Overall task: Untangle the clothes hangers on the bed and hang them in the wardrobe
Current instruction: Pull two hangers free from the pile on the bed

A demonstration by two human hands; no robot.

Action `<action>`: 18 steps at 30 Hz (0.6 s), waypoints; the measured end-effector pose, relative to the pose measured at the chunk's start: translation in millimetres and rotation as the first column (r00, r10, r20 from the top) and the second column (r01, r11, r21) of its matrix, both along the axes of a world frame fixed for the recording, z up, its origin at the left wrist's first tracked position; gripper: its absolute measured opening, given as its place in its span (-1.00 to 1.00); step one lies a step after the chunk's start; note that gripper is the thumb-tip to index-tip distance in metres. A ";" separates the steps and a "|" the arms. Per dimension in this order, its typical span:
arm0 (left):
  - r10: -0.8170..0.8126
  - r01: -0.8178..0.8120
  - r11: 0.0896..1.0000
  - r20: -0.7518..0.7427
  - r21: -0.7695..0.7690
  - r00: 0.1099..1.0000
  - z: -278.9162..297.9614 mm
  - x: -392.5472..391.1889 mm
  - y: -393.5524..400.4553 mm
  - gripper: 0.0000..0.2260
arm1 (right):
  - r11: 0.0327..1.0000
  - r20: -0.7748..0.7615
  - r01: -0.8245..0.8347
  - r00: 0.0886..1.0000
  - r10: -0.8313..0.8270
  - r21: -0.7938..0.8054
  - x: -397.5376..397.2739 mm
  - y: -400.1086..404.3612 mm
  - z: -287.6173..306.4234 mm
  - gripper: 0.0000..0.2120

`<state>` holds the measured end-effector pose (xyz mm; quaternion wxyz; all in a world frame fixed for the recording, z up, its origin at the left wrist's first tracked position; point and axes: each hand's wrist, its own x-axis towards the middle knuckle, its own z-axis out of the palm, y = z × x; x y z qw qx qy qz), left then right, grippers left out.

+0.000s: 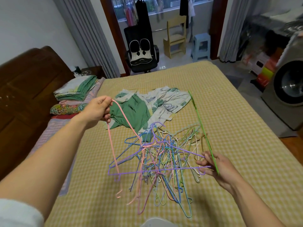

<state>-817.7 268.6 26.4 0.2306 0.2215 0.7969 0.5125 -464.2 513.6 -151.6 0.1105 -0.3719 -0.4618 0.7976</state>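
While the tangle of hangers is lying in a heap on the near half of the bed, both arms are reaching out over it. The right hand, nearest the camera, is pinching the end of a purple hanger between its fingertips, and a green hanger is passing through the same curled fingers, its thin wire slanting up and away over the bed. The purple hanger's long bar is stretching leftward through the heap, raised a little above the checked yellow cover. The left hand, held higher and farther out, is gripping a pink hanger with fingers curled round its wire; one pink leg is hanging down toward the heap's left edge, and the other is running down into the knot in the middle, where it is crossing blue, purple and pale strands. The rest of the hangers are resting on the cover, fanning toward the camera.

Just beyond the heap, a crumpled green and white cloth is lying on the bed. Farther left, folded bedding is sitting stacked near the dark wooden headboard. Past the bed's far edge, a black chair is standing in a doorway, with a wooden chair and a pale blue stool behind it. At the right, a washing machine is showing beside the bed.
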 end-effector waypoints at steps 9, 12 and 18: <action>-0.272 0.272 0.962 0.009 0.020 0.962 24.8 22.6 19.1 -0.73 | 0.984 0.069 0.045 0.996 -0.058 0.172 -8.7 7.5 17.7 -0.88; -0.246 0.247 0.968 -0.033 0.037 0.969 31.2 23.9 19.1 -0.73 | 0.986 0.101 0.089 0.989 -0.104 0.142 -11.2 5.5 12.0 -0.91; -0.114 0.131 0.983 -0.126 0.132 0.985 32.9 19.9 6.0 -0.74 | 0.945 0.248 0.327 0.916 -0.315 -0.006 -6.2 2.2 -14.8 -0.87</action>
